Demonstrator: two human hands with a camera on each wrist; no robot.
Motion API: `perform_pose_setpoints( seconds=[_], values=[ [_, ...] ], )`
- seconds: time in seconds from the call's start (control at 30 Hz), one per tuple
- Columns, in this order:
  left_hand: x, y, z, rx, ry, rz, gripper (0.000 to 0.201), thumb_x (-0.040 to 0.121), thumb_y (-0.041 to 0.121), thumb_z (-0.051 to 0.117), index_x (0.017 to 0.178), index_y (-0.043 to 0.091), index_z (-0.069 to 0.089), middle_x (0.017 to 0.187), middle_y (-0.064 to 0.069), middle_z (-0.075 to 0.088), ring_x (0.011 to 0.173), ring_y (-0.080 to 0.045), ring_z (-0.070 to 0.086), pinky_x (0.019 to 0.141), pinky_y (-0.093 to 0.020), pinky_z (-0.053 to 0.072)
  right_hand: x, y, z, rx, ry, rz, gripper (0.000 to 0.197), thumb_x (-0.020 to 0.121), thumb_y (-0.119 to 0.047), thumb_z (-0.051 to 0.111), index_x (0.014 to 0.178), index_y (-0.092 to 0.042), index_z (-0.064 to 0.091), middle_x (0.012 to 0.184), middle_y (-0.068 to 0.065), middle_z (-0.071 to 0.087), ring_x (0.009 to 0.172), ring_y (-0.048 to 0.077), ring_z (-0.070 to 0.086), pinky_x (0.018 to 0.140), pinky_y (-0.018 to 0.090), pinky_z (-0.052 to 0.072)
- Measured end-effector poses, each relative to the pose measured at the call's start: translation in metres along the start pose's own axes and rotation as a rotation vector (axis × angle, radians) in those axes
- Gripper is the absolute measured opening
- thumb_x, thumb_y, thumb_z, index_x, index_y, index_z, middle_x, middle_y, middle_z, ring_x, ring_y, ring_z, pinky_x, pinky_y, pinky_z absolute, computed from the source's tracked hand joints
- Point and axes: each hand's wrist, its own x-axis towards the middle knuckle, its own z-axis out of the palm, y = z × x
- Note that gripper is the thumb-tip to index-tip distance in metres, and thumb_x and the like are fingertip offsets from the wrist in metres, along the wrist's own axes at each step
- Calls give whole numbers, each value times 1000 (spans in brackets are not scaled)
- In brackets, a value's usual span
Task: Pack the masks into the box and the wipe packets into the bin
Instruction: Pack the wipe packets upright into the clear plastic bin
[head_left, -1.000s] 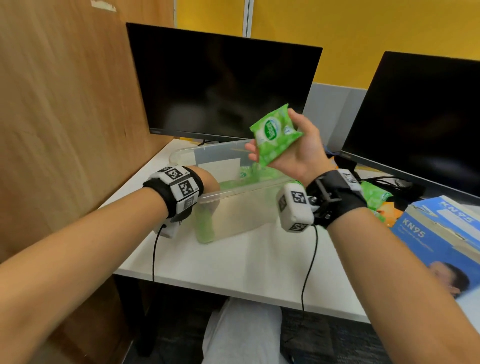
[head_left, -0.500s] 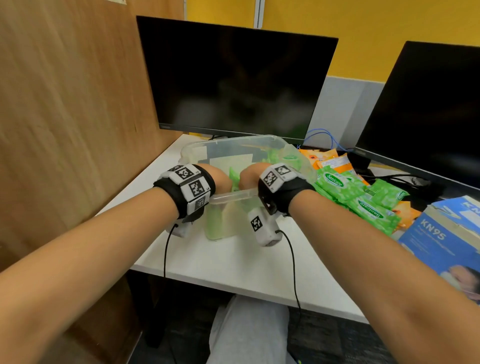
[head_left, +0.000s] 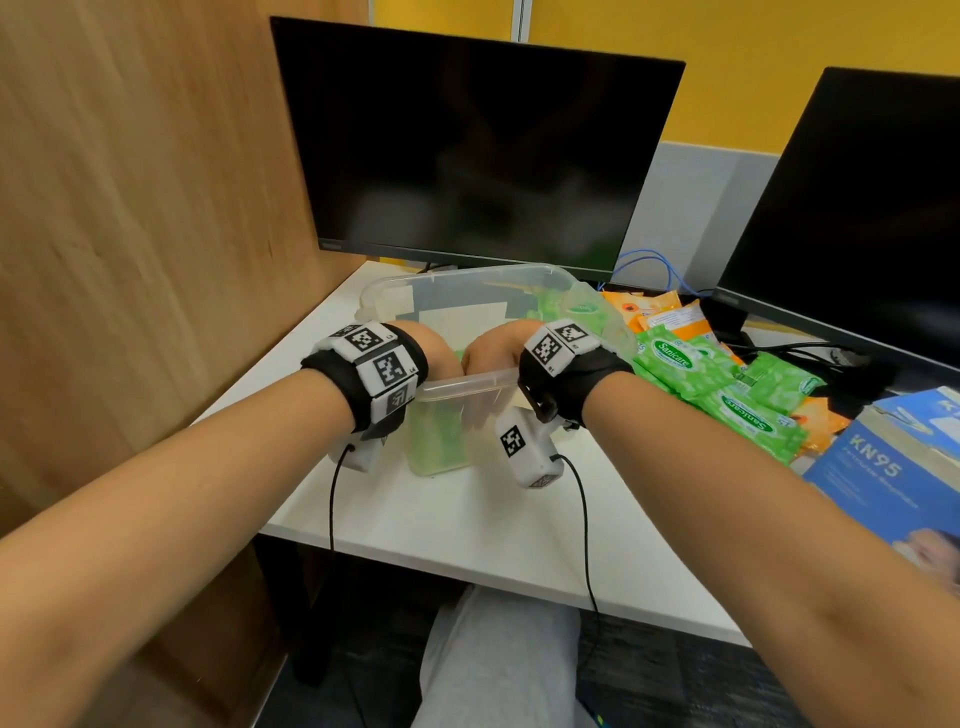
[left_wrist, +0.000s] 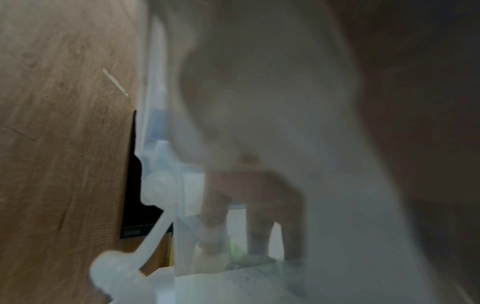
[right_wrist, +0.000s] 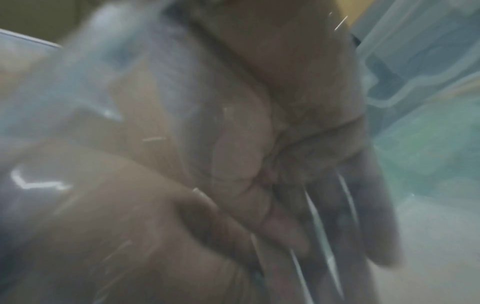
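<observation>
Both hands reach down inside the clear bin (head_left: 467, 278), left hand (head_left: 436, 349) beside right hand (head_left: 491, 347); I cannot tell either grip through blurred plastic. Loose green wipe packets (head_left: 691, 364) lie just right of the bin, nearer the right hand, long axes slanting near-right.

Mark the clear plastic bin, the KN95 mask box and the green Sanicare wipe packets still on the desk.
clear plastic bin (head_left: 457, 383), head view, near rim between the wrists.
KN95 mask box (head_left: 883, 467), head view, blue front face by the lettering.
green Sanicare wipe packets (head_left: 680, 364), head view, top packet's printed face.
</observation>
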Motion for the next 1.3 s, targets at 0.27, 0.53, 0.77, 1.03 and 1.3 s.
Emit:
perform_pose_setpoints(
  seconds=[0.27,0.53,0.77,1.03,1.3],
  values=[
    [7,-8,2,32,-33,19,84,66,64,72,135,21,51,139,-5,49,129,-27,45,110,-45,35,-37,83,-10,355,1061,87,32,88,-7,41,102,-10,69,101,11,69,86,27,63,77,33,52],
    [15,-10,3,93,-51,89,81,51,76,71,121,34,62,130,4,55,122,-25,48,108,-47,36,-5,179,55,506,528,437,57,92,-31,55,144,-13,38,145,14,42,130,34,43,105,38,36],
    [15,-11,4,0,-6,75,78,59,64,77,126,28,58,132,-2,52,123,-28,46,107,-47,37,22,195,87,325,340,575,105,78,-60,64,153,-18,4,154,13,28,136,36,37,108,46,36],
    [13,-10,3,94,-21,99,79,67,71,66,132,28,52,136,-2,49,126,-28,43,110,-46,34,1,205,68,766,675,525,45,93,-30,53,131,-6,51,131,18,54,120,36,52,102,43,44],
    [13,-7,2,191,-48,102,81,63,79,61,129,31,54,133,0,52,124,-27,45,109,-47,35,-57,136,7,1507,1258,-189,13,89,-20,60,101,-18,62,104,9,68,95,24,68,80,43,58]
  ],
)
